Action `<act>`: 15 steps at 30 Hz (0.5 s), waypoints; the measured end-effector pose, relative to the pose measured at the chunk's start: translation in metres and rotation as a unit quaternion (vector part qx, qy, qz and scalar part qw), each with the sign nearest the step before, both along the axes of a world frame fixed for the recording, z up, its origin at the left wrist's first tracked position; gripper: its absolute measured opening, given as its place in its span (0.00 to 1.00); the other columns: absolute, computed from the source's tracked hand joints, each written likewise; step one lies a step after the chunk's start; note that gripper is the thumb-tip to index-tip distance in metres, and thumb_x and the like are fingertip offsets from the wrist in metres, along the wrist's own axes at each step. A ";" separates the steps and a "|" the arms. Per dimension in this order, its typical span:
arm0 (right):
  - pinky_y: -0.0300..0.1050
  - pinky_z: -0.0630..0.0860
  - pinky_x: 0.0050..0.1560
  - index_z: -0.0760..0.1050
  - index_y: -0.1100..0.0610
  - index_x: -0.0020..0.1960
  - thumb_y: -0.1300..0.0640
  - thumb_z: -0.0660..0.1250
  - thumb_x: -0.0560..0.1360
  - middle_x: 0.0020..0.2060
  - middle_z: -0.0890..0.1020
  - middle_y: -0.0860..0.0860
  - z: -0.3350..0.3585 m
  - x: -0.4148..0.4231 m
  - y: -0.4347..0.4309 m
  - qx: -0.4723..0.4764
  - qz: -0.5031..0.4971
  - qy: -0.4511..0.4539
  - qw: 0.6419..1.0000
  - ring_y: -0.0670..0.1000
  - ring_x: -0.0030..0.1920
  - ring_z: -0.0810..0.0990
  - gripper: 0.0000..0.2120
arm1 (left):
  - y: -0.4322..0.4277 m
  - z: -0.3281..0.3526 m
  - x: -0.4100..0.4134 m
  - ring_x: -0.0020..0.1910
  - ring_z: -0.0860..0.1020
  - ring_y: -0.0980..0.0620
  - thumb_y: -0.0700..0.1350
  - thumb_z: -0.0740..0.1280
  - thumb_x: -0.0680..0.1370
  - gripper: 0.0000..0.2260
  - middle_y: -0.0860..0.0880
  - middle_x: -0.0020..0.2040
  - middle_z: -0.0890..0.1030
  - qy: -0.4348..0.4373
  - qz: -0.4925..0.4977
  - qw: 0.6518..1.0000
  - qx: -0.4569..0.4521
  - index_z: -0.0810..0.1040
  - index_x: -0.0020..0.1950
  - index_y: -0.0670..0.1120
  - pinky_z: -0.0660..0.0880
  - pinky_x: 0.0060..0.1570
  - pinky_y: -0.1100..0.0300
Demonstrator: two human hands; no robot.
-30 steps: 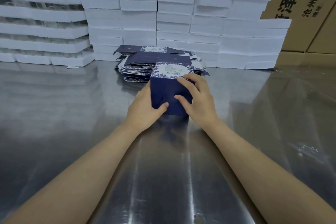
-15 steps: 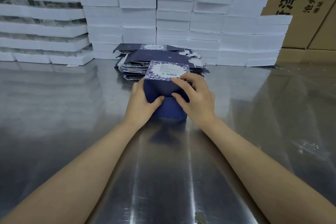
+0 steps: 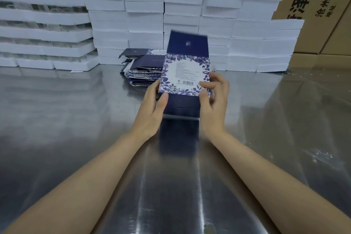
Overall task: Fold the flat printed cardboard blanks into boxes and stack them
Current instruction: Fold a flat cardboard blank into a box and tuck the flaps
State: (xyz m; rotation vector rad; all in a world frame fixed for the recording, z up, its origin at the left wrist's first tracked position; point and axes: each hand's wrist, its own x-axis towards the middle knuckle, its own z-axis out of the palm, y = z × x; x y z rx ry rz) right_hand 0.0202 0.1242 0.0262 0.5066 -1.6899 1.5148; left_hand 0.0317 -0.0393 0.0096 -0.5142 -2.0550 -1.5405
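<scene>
**Near edge of the desk** [image 3: 76, 148]: bare polished metal. Two forearms reaching in toward mid-desk.

**Mid-desk, centre, left hand** [image 3: 152, 108]: clasped on the left side of the box [image 3: 185, 76], thumb laid across the dark lower panel, fingers hidden behind.

**Mid-desk, centre, right hand** [image 3: 214, 100]: pinching the right edge of the box between thumb and forefinger, other fingers curled behind.

**Box:** navy card with a white floral label panel and barcode facing the camera. Stood upright between both hands, already opened out into a body. Lower end at or just above the desk, contact not discernible. Upper dark flap standing open, blurred.

**Just behind the box, toward the far edge:** pile of flat blanks [image 3: 141, 70], lying unfolded, apart from the hands.

**Far edge:** white foam trays [image 3: 144, 15] stacked in several columns. Brown cartons [image 3: 313, 5] at the far right corner.

**Step in hand, by judgement:** closing the ends of one box. Body formed, lower end seemingly shut though not certain, top flap not yet tucked.

**Next move, by judgement:** fold the top flap down and slide its tongue inside, with the walls steadied by the other hand against skewing. Then set the box aside for stacking. No stack of finished boxes in view, so its place unknown.
</scene>
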 end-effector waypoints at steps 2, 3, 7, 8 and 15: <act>0.39 0.71 0.51 0.73 0.61 0.45 0.70 0.59 0.70 0.59 0.67 0.50 0.000 -0.001 0.001 0.036 0.009 0.037 0.999 0.46 0.61 0.70 0.08 | 0.000 0.002 -0.001 0.70 0.67 0.61 0.48 0.62 0.78 0.24 0.53 0.71 0.68 0.049 0.015 0.999 0.002 0.59 0.73 0.51 0.62 0.67 0.69; 0.40 0.70 0.51 0.72 0.61 0.44 0.72 0.59 0.69 0.57 0.67 0.51 -0.001 -0.003 0.001 0.058 0.008 0.043 0.997 0.49 0.60 0.70 0.09 | 0.001 0.004 0.000 0.70 0.67 0.60 0.44 0.65 0.76 0.26 0.51 0.71 0.67 0.060 0.023 0.998 0.002 0.59 0.72 0.51 0.63 0.67 0.68; 0.41 0.67 0.52 0.74 0.65 0.34 0.80 0.58 0.63 0.42 0.72 0.55 -0.012 -0.017 0.007 0.206 0.011 -0.019 0.978 0.58 0.49 0.72 0.13 | 0.002 -0.003 -0.004 0.67 0.68 0.49 0.40 0.73 0.71 0.28 0.46 0.66 0.64 0.034 0.076 0.993 -0.081 0.61 0.66 0.44 0.67 0.67 0.58; 0.40 0.67 0.50 0.76 0.65 0.32 0.81 0.58 0.61 0.39 0.74 0.55 -0.014 -0.020 0.009 0.225 0.001 -0.066 0.972 0.59 0.47 0.74 0.14 | 0.000 -0.006 -0.004 0.65 0.68 0.48 0.42 0.71 0.72 0.27 0.47 0.63 0.63 0.018 0.069 0.991 -0.115 0.61 0.65 0.42 0.66 0.67 0.58; 0.37 0.72 0.32 0.74 0.53 0.31 0.73 0.53 0.68 0.30 0.77 0.50 -0.014 -0.033 0.024 -0.086 -0.073 -0.297 0.948 0.48 0.30 0.73 0.19 | 0.010 -0.003 -0.006 0.55 0.70 0.56 0.39 0.65 0.77 0.21 0.49 0.58 0.67 -0.033 0.099 0.991 0.082 0.60 0.65 0.51 0.68 0.59 0.63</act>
